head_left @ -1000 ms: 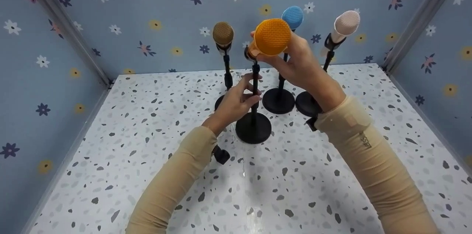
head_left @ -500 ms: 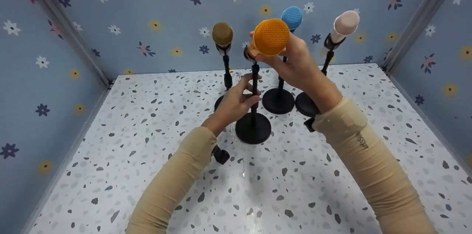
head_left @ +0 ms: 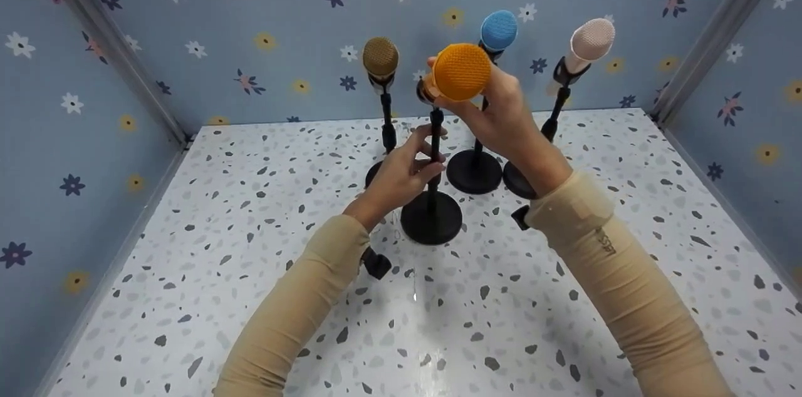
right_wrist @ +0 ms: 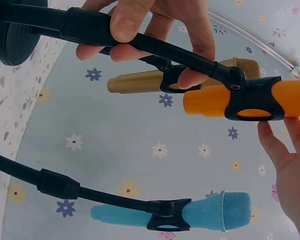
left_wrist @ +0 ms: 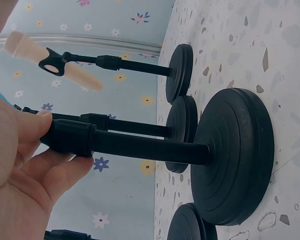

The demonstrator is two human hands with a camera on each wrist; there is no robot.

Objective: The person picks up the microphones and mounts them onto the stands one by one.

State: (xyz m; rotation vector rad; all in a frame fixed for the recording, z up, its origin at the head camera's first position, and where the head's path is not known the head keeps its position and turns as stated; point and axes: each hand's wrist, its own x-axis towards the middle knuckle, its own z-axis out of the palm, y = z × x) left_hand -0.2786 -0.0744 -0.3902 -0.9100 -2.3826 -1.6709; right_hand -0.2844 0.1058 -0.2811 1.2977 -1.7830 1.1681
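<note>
An orange microphone (head_left: 462, 71) sits in the black clip (right_wrist: 232, 105) of the front stand, its mesh head tilted toward the head camera. My right hand (head_left: 509, 112) holds the microphone's body just behind that head; in the right wrist view its fingertips meet the body and the clip. Lower down, my left hand (head_left: 398, 171) pinches the collar (left_wrist: 70, 137) on the stand's pole between thumb and fingers. The stand's round black base (left_wrist: 235, 155) rests on the speckled tabletop (head_left: 301, 322). Part of the clip is hidden behind the microphone in the head view.
Behind stand a brown-gold microphone (head_left: 380, 57), a blue microphone (head_left: 499, 30) and a pale pink microphone (head_left: 592, 40), each on a black stand. Their bases are close to the front stand. Patterned panels (head_left: 301, 21) enclose the table at back and sides.
The orange microphone's head has tipped slightly downward, with my right hand and forearm shifting a little down and left. My left hand keeps its place on the pole.
</note>
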